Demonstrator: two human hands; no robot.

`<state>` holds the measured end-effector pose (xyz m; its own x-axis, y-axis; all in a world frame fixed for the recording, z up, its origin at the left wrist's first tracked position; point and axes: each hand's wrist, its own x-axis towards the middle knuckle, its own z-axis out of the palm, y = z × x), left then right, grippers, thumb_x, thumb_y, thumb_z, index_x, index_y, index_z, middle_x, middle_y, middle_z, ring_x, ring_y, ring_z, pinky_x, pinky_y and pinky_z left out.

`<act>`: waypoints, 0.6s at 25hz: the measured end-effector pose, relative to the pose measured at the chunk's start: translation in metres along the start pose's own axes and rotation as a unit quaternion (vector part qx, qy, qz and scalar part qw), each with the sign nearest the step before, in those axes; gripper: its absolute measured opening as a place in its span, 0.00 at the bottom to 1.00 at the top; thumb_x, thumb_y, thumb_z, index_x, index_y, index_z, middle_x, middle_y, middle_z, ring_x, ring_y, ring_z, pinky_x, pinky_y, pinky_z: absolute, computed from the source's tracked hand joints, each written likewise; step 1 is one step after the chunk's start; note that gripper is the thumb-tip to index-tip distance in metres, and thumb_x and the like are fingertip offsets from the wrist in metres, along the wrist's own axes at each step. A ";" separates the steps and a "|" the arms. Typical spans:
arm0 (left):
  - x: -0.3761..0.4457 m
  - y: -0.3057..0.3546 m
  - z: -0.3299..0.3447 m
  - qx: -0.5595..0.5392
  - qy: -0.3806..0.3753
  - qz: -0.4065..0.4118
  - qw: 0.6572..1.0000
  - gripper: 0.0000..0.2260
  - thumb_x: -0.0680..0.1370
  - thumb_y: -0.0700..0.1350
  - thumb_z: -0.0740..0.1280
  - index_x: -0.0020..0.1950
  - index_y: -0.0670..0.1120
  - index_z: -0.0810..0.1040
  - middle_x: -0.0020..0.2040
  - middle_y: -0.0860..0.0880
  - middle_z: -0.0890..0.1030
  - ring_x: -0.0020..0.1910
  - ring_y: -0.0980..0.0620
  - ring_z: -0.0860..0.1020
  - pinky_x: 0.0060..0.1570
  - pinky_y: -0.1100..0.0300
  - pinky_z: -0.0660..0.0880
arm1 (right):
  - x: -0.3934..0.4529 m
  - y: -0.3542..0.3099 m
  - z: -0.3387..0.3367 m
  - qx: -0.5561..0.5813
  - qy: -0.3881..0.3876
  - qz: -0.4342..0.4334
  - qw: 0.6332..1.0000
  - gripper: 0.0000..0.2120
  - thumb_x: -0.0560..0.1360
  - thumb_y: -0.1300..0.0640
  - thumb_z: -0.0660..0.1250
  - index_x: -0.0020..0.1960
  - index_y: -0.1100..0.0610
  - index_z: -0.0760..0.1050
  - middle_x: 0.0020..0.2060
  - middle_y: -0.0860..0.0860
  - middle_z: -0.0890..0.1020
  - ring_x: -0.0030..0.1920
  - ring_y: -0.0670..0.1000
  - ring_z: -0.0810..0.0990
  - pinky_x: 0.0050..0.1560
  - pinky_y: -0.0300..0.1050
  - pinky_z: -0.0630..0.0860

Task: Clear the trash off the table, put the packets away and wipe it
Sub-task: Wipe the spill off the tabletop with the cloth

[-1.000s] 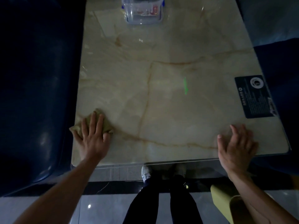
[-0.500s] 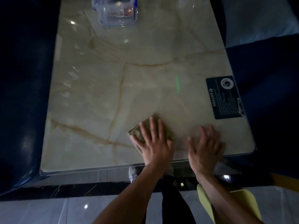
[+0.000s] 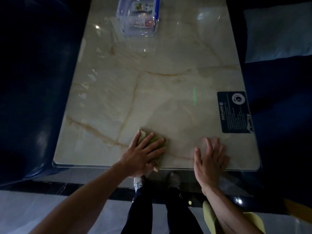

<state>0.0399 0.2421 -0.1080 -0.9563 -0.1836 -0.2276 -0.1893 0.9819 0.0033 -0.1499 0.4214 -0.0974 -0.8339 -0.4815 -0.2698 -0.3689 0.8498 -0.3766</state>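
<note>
A: Where is the left hand [image 3: 143,156]?

B: Flat on the table, fingers spread wide, palm pressing down on a small olive-green folded cloth [image 3: 152,138]. It grips nothing; the cloth lies under the fingers, with one pale corner poking out beyond the fingertips.

A: And the cloth sits where?

B: On the glossy cream marble-patterned tabletop [image 3: 160,68], near its front edge, about midway across.

A: The right hand [image 3: 210,159]?

B: Also open and flat, fingers splayed, resting bare on the tabletop near the front edge, to the right of the cloth and apart from it. It holds nothing.

A: What lies further out?

B: A dark rectangular printed label [image 3: 235,112] is stuck flat by the right edge, beyond the right hand. A thin green streak of light [image 3: 194,95] shows on the surface just left of it. At the far end stands a clear plastic box with blue clips [image 3: 139,16], with colourful packets [image 3: 148,23] inside. Dark blue seats flank the table, and a pale cushion [image 3: 278,31] lies on the right one.
</note>
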 end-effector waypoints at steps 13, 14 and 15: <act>0.012 -0.018 -0.051 -0.187 -0.135 -0.160 0.960 0.30 0.77 0.62 0.55 0.76 0.57 0.49 0.80 0.54 0.46 0.78 0.49 0.46 0.74 0.39 0.53 | 0.003 -0.013 -0.024 -0.071 -0.091 0.016 0.993 0.27 0.80 0.41 0.54 0.76 0.50 0.58 0.79 0.56 0.55 0.78 0.60 0.53 0.76 0.62 0.55; 0.001 -0.017 -0.052 -0.204 -0.128 -0.175 0.955 0.29 0.78 0.60 0.56 0.76 0.56 0.51 0.80 0.53 0.48 0.78 0.48 0.49 0.72 0.40 0.58 | -0.001 -0.017 -0.028 -0.068 -0.101 0.004 0.993 0.25 0.80 0.42 0.55 0.74 0.51 0.63 0.77 0.57 0.60 0.76 0.60 0.59 0.74 0.60 0.61; -0.010 -0.019 -0.052 -0.226 -0.113 -0.196 0.947 0.29 0.78 0.58 0.58 0.76 0.55 0.52 0.79 0.53 0.51 0.77 0.48 0.54 0.69 0.41 0.63 | -0.003 -0.021 -0.033 -0.059 -0.108 -0.011 0.992 0.23 0.80 0.44 0.57 0.71 0.52 0.68 0.74 0.56 0.67 0.73 0.58 0.65 0.70 0.58 0.67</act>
<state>0.0418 0.2230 -0.0547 -0.7306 -0.4648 -0.5002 -0.6447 0.7109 0.2810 -0.1533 0.4123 -0.0593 -0.7226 -0.5235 -0.4514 -0.4414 0.8520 -0.2814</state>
